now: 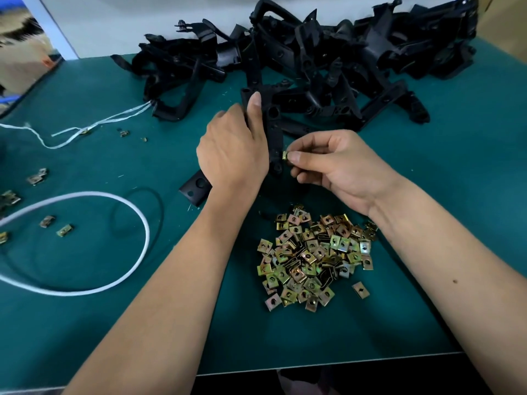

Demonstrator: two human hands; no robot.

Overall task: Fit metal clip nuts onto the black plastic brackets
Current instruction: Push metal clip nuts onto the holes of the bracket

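Nearest me, just this side of the bracket I am working on, lies the heap of clip nuts (315, 259), small folded plates of yellowish metal; I judge them light, stiff and springy, with thin edges that could slip or bite, so each is best taken by its flat faces. Beyond the heap my right hand (336, 169) pinches one clip nut (284, 155) between thumb and forefinger, its open mouth brought up against the right edge of the bracket (273, 132); whether it has started to slide on I cannot tell. My left hand (233, 149) is curled round the bracket from its left side, thumb laid up along it, steadying it. The bracket is long, black and rigid-looking plastic, probably light but awkward, so holding it close to the spot being fitted should keep it from twisting when the nut is pushed home. Left of the bracket, well apart, a white cord (114, 280) loops over the green table (427, 195). Farthest, behind the bracket, sits the pile of black brackets (328, 61).
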